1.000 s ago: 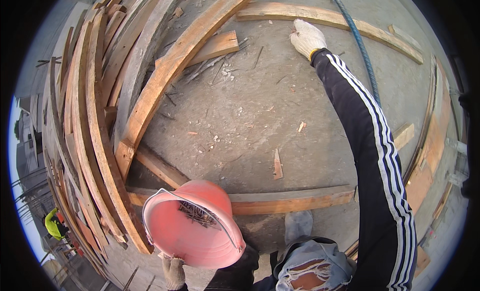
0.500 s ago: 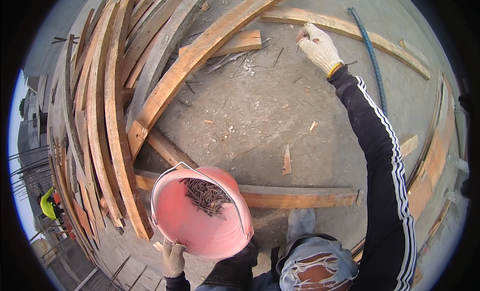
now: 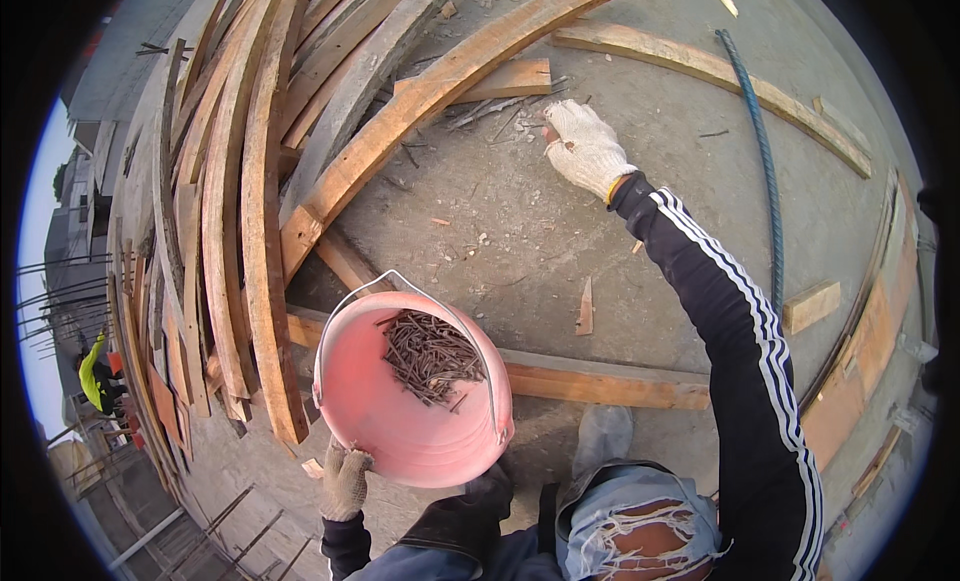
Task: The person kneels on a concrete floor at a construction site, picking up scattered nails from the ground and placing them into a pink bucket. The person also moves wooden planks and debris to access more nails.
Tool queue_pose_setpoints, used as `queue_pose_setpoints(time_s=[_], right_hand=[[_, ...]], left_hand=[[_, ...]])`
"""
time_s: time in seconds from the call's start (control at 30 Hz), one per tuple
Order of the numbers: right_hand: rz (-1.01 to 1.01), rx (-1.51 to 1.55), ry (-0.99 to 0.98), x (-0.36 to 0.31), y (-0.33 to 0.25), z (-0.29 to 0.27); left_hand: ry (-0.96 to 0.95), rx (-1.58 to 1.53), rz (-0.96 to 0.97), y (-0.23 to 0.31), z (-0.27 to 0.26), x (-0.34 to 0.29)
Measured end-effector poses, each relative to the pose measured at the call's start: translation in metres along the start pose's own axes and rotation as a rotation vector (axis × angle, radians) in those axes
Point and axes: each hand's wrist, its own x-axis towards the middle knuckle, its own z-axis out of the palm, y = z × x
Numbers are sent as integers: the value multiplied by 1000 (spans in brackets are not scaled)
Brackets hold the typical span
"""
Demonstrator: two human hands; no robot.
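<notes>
A pink bucket [image 3: 400, 431] with a wire handle is tilted in front of me, its mouth facing up toward me. Rusty nails [image 3: 430, 356] lie in a heap inside it. Fingers of my gloved left hand [image 3: 346, 481] are closed on the bucket's lower left rim. My right hand [image 3: 588, 149], also in a knitted white glove, is stretched out over the concrete floor with its fingers curled. Anything in its grip is hidden. Thin dark nails or sticks lie on the floor beside its fingertips.
Long timbers [image 3: 262, 231] are stacked at the left. A slanting beam [image 3: 400, 126] crosses toward the far side, and another beam [image 3: 610, 381] lies behind the bucket. A blue ribbed hose or bar [image 3: 757, 141] is at the right. A person in yellow [image 3: 95, 381] is far left.
My right hand has moved left and nearer, from beside the far plank to over the littered floor. My left hand still grips the bucket, which has shifted slightly up and right in view.
</notes>
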Motion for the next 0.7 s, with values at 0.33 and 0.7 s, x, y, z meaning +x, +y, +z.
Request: queue_pose_setpoints(time_s=[0.33,0.7], right_hand=[[245,22,9,65,2,58],[220,-105,-184,40,8,35]], left_hand=[[17,-176,-41,6,9,-3],[-20,-194,-35,-4,4,-3]])
